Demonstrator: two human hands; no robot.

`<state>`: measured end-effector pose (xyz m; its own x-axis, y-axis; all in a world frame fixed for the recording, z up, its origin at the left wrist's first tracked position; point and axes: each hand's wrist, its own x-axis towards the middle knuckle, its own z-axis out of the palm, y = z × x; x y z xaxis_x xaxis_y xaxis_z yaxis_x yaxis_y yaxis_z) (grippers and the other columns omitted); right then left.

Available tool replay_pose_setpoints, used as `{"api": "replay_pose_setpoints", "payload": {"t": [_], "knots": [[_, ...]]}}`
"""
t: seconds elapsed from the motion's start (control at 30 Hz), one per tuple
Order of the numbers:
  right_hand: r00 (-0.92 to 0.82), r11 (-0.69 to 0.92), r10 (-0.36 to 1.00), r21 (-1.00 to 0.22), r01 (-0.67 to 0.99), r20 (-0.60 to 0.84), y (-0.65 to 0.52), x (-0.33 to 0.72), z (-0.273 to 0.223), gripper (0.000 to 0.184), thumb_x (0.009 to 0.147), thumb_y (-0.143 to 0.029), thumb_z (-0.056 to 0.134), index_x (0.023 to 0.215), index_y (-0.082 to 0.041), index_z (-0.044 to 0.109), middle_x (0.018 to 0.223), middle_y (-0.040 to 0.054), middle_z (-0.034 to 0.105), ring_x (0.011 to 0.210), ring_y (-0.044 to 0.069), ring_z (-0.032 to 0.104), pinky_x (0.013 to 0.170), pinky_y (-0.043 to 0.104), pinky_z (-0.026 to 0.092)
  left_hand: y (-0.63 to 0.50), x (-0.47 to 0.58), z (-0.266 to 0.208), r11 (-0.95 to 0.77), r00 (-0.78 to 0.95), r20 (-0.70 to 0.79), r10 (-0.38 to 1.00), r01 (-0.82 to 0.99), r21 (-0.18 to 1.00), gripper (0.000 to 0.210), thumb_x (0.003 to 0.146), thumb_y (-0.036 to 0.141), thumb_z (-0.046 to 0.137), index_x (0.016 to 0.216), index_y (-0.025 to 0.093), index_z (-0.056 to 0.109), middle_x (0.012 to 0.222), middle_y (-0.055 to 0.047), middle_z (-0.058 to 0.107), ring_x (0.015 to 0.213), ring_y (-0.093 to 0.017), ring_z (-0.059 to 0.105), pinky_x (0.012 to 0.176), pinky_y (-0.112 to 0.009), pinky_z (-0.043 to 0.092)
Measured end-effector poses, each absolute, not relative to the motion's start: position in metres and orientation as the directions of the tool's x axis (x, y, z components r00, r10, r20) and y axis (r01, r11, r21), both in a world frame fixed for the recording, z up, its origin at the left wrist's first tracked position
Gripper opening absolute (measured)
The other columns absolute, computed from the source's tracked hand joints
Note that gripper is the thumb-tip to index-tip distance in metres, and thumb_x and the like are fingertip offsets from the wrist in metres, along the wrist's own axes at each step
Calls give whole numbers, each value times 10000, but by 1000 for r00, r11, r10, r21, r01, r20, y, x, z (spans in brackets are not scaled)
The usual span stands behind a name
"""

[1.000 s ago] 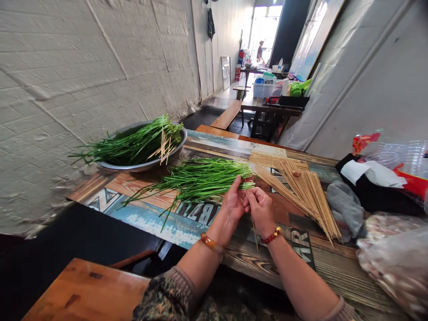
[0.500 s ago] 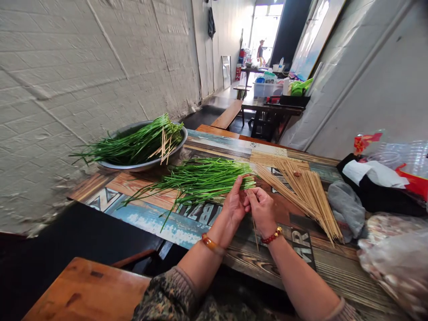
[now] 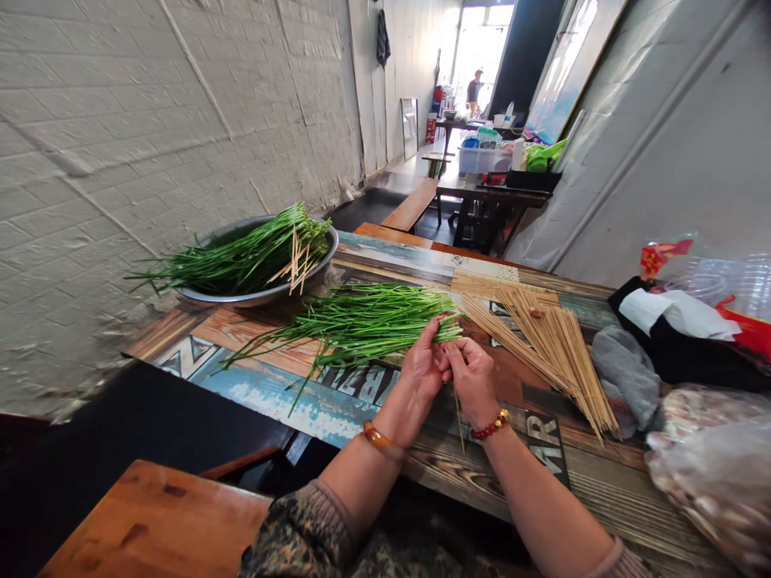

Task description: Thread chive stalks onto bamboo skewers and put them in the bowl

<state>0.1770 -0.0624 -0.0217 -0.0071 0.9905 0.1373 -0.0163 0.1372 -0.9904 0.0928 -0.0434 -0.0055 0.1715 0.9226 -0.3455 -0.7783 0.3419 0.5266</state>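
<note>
Long green garlic chives lie in a loose pile on the table, their pale cut ends toward the right. At those ends my left hand is closed, its fingers curled round several chive stems. My right hand pinches a thin bamboo skewer, which slants down below the fingers toward me. The fingertips of both hands meet, and they hide the skewer's upper part. Right of the hands, a fan of loose bamboo skewers rests on the table.
A metal basin at the left holds more chives, with skewers through some. The patterned wooden table lies under my hands. At right are a grey plastic bag, a black cloth and a clear bag of pale food. A person stands far back.
My hands hold nearly the same pose at the chive ends. The view has shifted very slightly, and the distant person has changed posture.
</note>
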Motion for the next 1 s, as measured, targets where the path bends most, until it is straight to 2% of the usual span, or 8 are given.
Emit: {"api": "replay_pose_setpoints", "payload": {"t": [0.17,0.3,0.43,0.57,0.67,0.77,0.87,1.0], "knots": [[9,129,992,-989,-79,129,-62,177,-21,278,828,-431,578,710,-181,554,551,-40,548,429,76,473,434,199,412,-50,97,-3,352,206,-327,922,-796,492,424,713,542,643,712,120,600,436,61,442,316,-35,315,321,-185,207],[17,120,993,-990,-70,119,-58,182,-20,272,817,-454,572,729,-197,557,571,-29,574,454,101,502,436,214,424,-70,95,-3,253,139,-226,964,-738,626,430,679,523,696,756,102,659,626,-7,612,504,-56,488,476,-183,370],[-16,160,987,-986,51,160,-53,188,-19,293,833,-481,540,723,-210,553,590,-14,591,491,121,534,474,229,436,-97,67,0,198,115,-164,980,-440,876,439,664,354,764,1035,141,665,964,-77,696,834,-146,619,771,-248,449],[-88,168,983,-982,89,160,-52,192,-15,289,861,-473,514,768,-202,557,596,-27,568,449,95,499,447,213,388,-96,30,22,90,120,-88,989,-17,996,362,781,398,632,998,111,679,795,-83,696,654,-137,592,643,-259,453],[-131,165,980,-982,88,153,-53,194,-11,291,866,-478,506,804,-200,559,610,-31,558,433,85,491,423,206,371,-66,12,43,-211,-19,230,973,334,919,299,785,346,623,1001,154,698,946,-86,684,858,-173,602,788,-288,455],[-168,186,972,-977,108,166,-54,196,-9,286,872,-474,500,817,-200,560,616,-30,555,422,81,488,405,201,363,-27,6,56,-368,77,371,925,423,828,370,732,313,671,1063,149,676,1103,-107,644,1054,-205,559,943,-319,398],[-176,229,964,-961,155,202,-52,199,-9,287,880,-460,490,806,-195,570,612,-26,555,418,76,478,408,198,362,-2,5,61,-313,282,228,932,309,898,389,740,377,654,1029,117,666,1020,-91,664,935,-177,585,874,-305,418],[-156,225,968,-957,182,198,-48,202,-11,299,871,-463,501,815,-184,596,612,-14,567,419,80,472,414,203,359,9,4,63,-200,489,27,872,306,931,386,755,469,601,700,87,620,601,16,537,554,-73,443,540,-211,332]]}}
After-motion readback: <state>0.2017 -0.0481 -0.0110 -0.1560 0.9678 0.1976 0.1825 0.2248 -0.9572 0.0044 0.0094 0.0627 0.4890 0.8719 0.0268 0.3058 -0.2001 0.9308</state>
